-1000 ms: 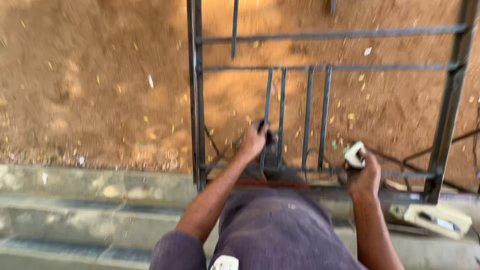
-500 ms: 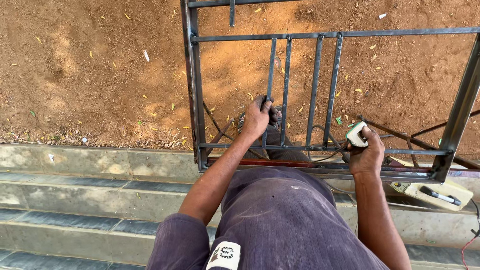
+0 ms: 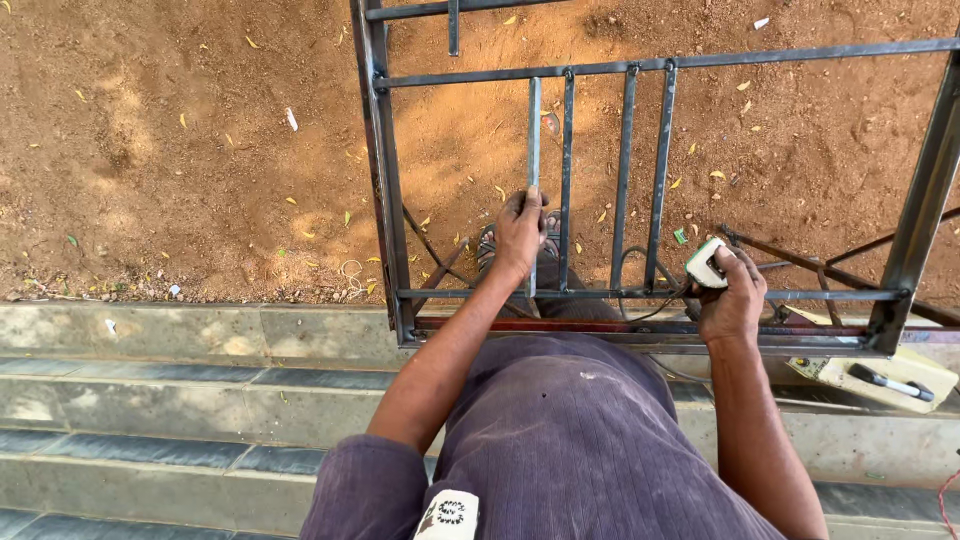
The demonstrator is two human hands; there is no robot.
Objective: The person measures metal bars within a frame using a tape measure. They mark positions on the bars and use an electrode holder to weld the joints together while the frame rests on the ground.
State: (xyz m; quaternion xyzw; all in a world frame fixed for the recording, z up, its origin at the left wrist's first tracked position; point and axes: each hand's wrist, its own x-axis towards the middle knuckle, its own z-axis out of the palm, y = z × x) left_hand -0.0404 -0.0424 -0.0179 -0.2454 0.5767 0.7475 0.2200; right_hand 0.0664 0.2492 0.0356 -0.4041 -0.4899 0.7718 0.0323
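Observation:
A dark metal grille frame (image 3: 385, 200) stands upright on a concrete step, with several thin vertical bars inside it. My left hand (image 3: 520, 232) is closed around the leftmost vertical bar (image 3: 533, 130), near its lower end. My right hand (image 3: 733, 300) grips a small white and green hand tool (image 3: 703, 263) just above the frame's lower rail (image 3: 600, 294). A dark cable loops from the tool behind the bars. My knee in purple trousers (image 3: 570, 430) presses up against the frame's bottom.
A pale box with a black handle (image 3: 880, 378) lies on the step at the right. Concrete steps (image 3: 150, 400) run across the bottom. Beyond the frame is bare brown soil (image 3: 180, 150) with scattered leaves. Loose rods (image 3: 830, 258) lean at the right.
The view has shifted, so the frame now sits lower and more of the steps shows. My left hand stays on the bar and my right hand keeps the tool near the lower rail.

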